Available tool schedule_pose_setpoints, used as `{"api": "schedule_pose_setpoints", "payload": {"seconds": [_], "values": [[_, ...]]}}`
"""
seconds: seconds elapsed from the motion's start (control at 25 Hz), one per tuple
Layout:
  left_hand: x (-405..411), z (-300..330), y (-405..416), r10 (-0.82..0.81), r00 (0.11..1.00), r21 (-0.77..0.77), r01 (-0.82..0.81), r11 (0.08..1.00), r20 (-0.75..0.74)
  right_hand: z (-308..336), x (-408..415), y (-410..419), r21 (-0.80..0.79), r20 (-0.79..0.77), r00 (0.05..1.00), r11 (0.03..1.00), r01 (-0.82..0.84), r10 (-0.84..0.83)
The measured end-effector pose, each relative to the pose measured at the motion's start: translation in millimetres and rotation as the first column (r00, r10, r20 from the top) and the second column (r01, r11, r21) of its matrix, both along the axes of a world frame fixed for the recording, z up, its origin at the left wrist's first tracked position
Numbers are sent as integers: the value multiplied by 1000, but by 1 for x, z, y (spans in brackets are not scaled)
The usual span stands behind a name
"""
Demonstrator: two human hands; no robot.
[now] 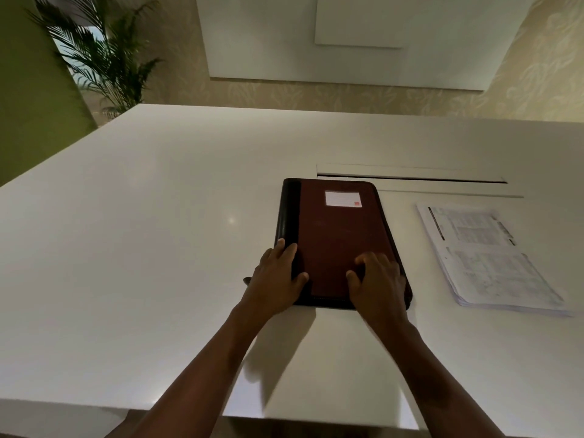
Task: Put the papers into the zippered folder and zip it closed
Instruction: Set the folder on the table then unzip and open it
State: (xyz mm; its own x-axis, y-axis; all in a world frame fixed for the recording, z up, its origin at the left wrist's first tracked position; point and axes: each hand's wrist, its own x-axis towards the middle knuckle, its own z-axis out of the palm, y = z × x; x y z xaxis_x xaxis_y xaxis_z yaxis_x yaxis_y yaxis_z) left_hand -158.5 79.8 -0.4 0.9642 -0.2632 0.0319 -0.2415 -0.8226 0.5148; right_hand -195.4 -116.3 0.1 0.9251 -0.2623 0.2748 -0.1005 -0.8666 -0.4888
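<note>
Fingers of the left hand point(278, 273) lie fairly straight along the black spine strip of the closed, dark reddish-brown leather-look zippered folder point(338, 235), with the thumb spread onto the brown cover; the hand presses there without clasping anything. Those of the right hand point(377, 279) are bent at the knuckles, their tips digging down on the cover near the folder's near right corner. Whether they pinch the zipper pull or only press cannot be told, since the hand hides that edge.

This folder lies flat on the white glossy table point(142, 248), its long sides running away from the person, and a small white label with a red mark point(343, 198) sits near its far end. Right of the folder, apart from it, rests a stack of printed white papers point(493, 260), flat and slightly fanned. Just beyond the folder's far right corner a long narrow slot point(410, 178) is cut into the tabletop. Far to the folder's left, past the table's edge, stands a green palm-like plant point(104, 55). Behind the table, a pale rectangular panel point(347, 39) hangs on the patterned wall.
</note>
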Motion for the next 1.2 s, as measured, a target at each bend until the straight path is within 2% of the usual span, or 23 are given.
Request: {"api": "schedule_pose_setpoints", "payload": {"seconds": [0.16,0.32,0.48,0.8,0.96,1.08,1.2], "values": [[31,-2,-19,54,995,63,-48,997,-86,-1,30,-35,-12,-121,992,999,43,-44],[56,-7,-33,118,990,88,-112,990,-76,-1,58,-55,131,-189,982,991,23,2],[77,-10,-39,169,986,115,-167,979,-5,-2,78,-62,197,-165,985,980,-13,46],[89,-15,-41,190,982,119,-189,975,1,12,93,-68,422,-87,996,906,18,20],[95,11,-50,149,989,48,-148,988,-8,43,97,-65,442,-13,1000,897,4,2],[98,55,-66,42,996,-91,-35,995,79,79,101,-61,489,27,999,871,-40,31],[95,105,-81,-80,979,-146,108,983,190,115,107,-54,536,66,993,836,-116,95]]}}
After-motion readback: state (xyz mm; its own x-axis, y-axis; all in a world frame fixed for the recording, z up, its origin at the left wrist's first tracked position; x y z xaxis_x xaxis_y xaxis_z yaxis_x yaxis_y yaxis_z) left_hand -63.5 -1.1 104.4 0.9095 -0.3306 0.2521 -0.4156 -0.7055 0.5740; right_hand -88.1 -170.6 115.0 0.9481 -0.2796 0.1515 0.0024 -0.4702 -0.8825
